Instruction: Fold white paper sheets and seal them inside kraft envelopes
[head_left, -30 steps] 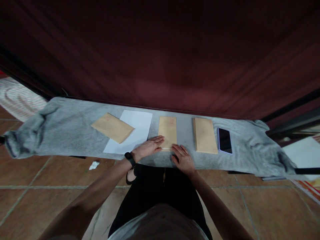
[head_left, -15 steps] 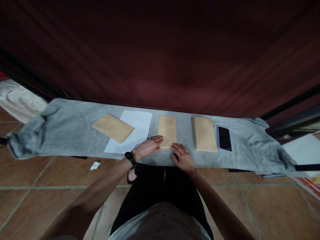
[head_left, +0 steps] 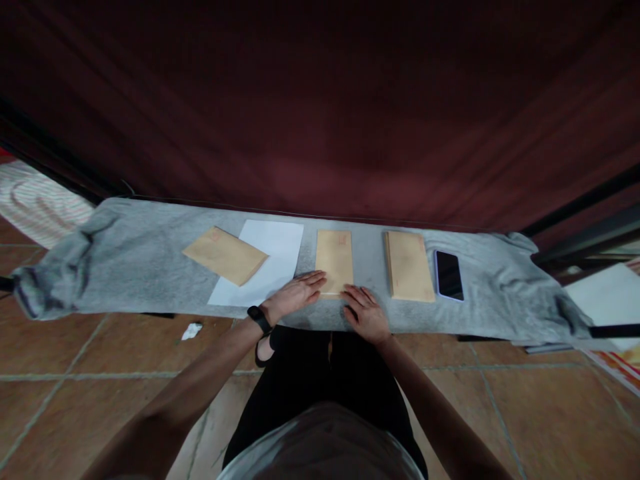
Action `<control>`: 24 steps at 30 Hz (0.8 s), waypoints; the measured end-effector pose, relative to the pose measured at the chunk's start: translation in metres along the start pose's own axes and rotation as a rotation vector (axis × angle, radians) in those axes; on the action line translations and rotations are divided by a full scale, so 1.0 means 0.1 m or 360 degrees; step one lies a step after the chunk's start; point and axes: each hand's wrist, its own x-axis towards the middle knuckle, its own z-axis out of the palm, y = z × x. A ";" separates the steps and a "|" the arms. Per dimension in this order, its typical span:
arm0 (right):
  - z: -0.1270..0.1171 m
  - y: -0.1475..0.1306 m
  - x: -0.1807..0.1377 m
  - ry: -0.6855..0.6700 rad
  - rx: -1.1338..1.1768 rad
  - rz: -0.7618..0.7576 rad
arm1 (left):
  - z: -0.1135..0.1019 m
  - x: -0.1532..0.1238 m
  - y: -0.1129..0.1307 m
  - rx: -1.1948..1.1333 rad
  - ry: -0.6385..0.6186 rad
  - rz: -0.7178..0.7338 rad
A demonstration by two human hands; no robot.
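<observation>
A tan envelope (head_left: 335,259) lies upright in the middle of a grey cloth (head_left: 140,260). My left hand (head_left: 295,294), a black band on its wrist, lies flat with the fingertips on the envelope's near left corner. My right hand (head_left: 367,314) rests flat on the cloth just below the envelope's near right corner, fingers stretched out. Neither hand holds anything. Left of the envelope a white sheet (head_left: 273,253) lies under another tan envelope (head_left: 225,255), which is turned at an angle. To the right is a stack of tan envelopes (head_left: 409,265).
A dark phone (head_left: 449,275) lies face up right of the stack. A dark red curtain (head_left: 320,113) hangs behind the cloth-covered bench. Brown floor tiles (head_left: 75,373) run along the near side, with a scrap of white paper (head_left: 190,330) on them. White sheets (head_left: 600,303) lie at far right.
</observation>
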 end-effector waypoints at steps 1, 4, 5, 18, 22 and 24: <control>0.00 0.00 0.00 0.0003 0.0004 -0.0007 | 0.01 0.00 0.01 -0.0005 0.0026 -0.0006; 0.00 0.00 0.00 0.0012 0.0013 -0.0021 | 0.06 0.04 0.06 -0.0034 0.0062 -0.0017; 0.00 0.01 0.00 0.0009 0.0015 -0.0024 | 0.08 0.07 0.07 -0.0051 0.0053 -0.0017; -0.06 -0.01 0.04 -0.0027 0.0033 -0.0025 | 0.25 1.04 -0.23 -0.0012 -0.0031 -0.0110; -0.05 -0.02 0.04 -0.0030 0.0046 -0.0004 | 0.27 1.31 -0.34 0.0073 0.0032 -0.0191; -0.04 -0.02 0.04 -0.0037 0.0042 0.0001 | 0.28 1.39 -0.37 0.0107 0.0054 -0.0223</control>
